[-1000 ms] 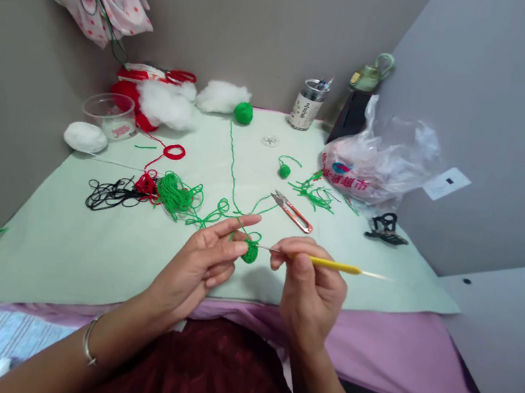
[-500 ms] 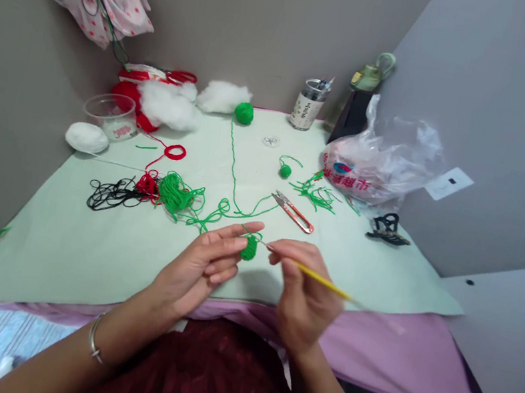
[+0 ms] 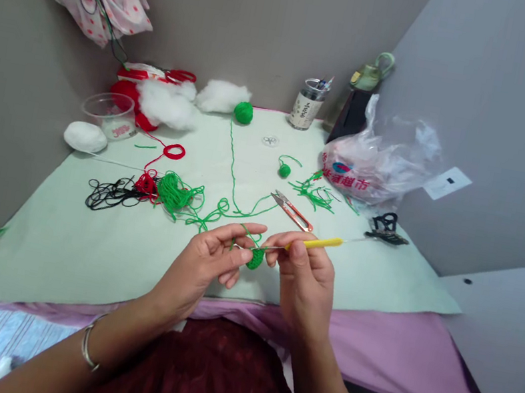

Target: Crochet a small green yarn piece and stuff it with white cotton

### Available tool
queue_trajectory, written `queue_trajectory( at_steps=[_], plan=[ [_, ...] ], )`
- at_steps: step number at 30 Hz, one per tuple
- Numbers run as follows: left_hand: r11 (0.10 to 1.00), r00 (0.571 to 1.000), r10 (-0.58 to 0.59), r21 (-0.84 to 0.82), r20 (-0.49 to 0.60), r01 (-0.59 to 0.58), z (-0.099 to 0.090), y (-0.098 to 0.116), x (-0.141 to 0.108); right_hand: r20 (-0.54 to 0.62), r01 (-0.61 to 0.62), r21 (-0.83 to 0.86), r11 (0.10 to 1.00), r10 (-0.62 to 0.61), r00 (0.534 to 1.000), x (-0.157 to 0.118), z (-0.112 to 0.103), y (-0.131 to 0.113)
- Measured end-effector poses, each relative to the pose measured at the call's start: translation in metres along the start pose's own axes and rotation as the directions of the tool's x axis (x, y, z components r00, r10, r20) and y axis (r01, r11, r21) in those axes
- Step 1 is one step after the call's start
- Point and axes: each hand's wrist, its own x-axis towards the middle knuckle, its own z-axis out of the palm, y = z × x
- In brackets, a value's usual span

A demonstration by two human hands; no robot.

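Between its thumb and fingers my left hand (image 3: 204, 261) pinches a small green crocheted piece (image 3: 255, 258), with green yarn running over the raised index finger. My right hand (image 3: 307, 279) is closed on a yellow-handled crochet hook (image 3: 318, 243), held nearly level. The hook's metal tip points left and meets the top of the green piece. A loose bundle of green yarn (image 3: 176, 195) lies left of my hands, its strand trailing toward them. Orange thread snips (image 3: 294, 212) rest just beyond my right hand.
At the back stand a green yarn ball (image 3: 243, 112), white stuffing (image 3: 222, 97) and a pen jar (image 3: 308, 104). Black yarn (image 3: 113, 192) and a clear cup (image 3: 111, 116) are left. A plastic bag (image 3: 374, 165), green scraps (image 3: 316, 194) and a black claw clip (image 3: 386, 228) are right.
The hook has turned from slanting down-right to nearly level, and its tip has come to the green piece. That piece has shifted slightly right and down in my left hand.
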Motion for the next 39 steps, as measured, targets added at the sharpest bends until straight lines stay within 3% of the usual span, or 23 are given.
queue_trajectory(
  at_steps=[5,8,11,14,17,19,21,23,26,27,29,32,34,37,39],
  plan=[
    [1.000,1.000,0.003,0.028,-0.018,-0.003,0.000,0.001,0.000,0.050,0.020,-0.050,0.999,-0.017,0.999,0.000,-0.003,-0.002],
    [0.998,0.999,0.019,0.067,-0.025,-0.018,-0.003,-0.002,0.000,0.071,0.087,-0.184,0.979,-0.075,0.995,-0.004,-0.004,-0.006],
    [0.982,0.995,0.077,0.176,-0.058,-0.066,-0.006,-0.005,-0.002,0.115,0.214,-0.371,0.904,-0.184,0.976,-0.008,-0.003,-0.010],
    [0.934,0.976,0.189,0.326,-0.107,-0.145,-0.005,-0.007,-0.004,0.233,0.418,-0.495,0.762,-0.347,0.909,-0.010,0.000,-0.011],
    [0.853,0.926,0.348,0.458,-0.147,-0.248,0.000,-0.008,-0.005,0.361,0.600,-0.568,0.563,-0.485,0.796,-0.010,0.004,-0.007],
    [0.794,0.882,0.449,0.516,-0.142,-0.321,0.004,-0.009,-0.006,0.404,0.663,-0.601,0.445,-0.546,0.733,-0.010,0.005,-0.001],
    [0.779,0.865,0.483,0.516,-0.136,-0.355,0.007,-0.010,-0.007,0.420,0.683,-0.633,0.364,-0.580,0.698,-0.011,0.005,0.006],
    [0.856,0.904,0.395,0.423,-0.162,-0.299,0.009,-0.010,-0.007,0.432,0.684,-0.672,0.284,-0.599,0.674,-0.012,0.003,0.012],
    [0.992,0.984,0.092,0.103,-0.154,-0.076,0.009,-0.006,-0.006,0.440,0.682,-0.701,0.210,-0.625,0.645,-0.014,0.001,0.016],
    [1.000,0.992,0.003,-0.001,-0.126,-0.003,0.008,-0.005,-0.005,0.421,0.677,-0.695,0.242,-0.627,0.656,-0.014,0.001,0.015],
    [0.987,0.992,-0.092,-0.136,-0.087,0.079,0.006,-0.001,-0.002,0.336,0.634,-0.658,0.407,-0.595,0.730,-0.014,0.001,0.010],
    [0.980,0.990,-0.097,-0.181,-0.101,0.078,0.002,0.004,0.001,0.122,0.471,-0.517,0.715,-0.483,0.867,-0.012,0.004,0.000],
    [0.986,0.991,-0.078,-0.157,-0.112,0.059,0.002,0.007,0.001,0.009,0.365,-0.367,0.856,-0.389,0.921,-0.010,0.005,-0.004],
    [0.995,0.996,-0.043,-0.089,-0.081,0.035,0.004,0.008,-0.001,-0.021,0.259,-0.192,0.947,-0.268,0.963,-0.006,0.005,-0.006],
    [0.999,0.999,-0.025,-0.050,-0.040,0.023,0.005,0.007,-0.001,0.026,0.259,-0.224,0.940,-0.260,0.965,-0.004,0.005,-0.005]
  ],
)
